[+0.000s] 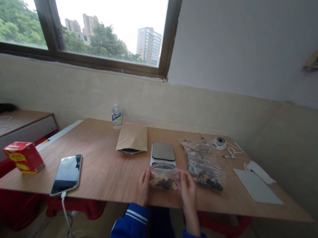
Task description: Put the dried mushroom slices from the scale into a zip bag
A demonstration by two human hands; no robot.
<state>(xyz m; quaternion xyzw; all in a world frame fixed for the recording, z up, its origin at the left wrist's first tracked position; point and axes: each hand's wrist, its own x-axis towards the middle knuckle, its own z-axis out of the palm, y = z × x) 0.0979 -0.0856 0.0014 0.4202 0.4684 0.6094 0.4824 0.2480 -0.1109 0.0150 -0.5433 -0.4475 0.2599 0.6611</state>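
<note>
Pinching a clear bag (164, 180) at both ends with left hand (143, 185) and right hand (188, 191). Held before a scale (164, 152), near other filled bags (205, 173).

Red-edged clear bag (164, 178), white-striped blue sleeves (131, 230)

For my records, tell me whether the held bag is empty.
Not empty: dark and pale pieces show through the clear bag.
</note>
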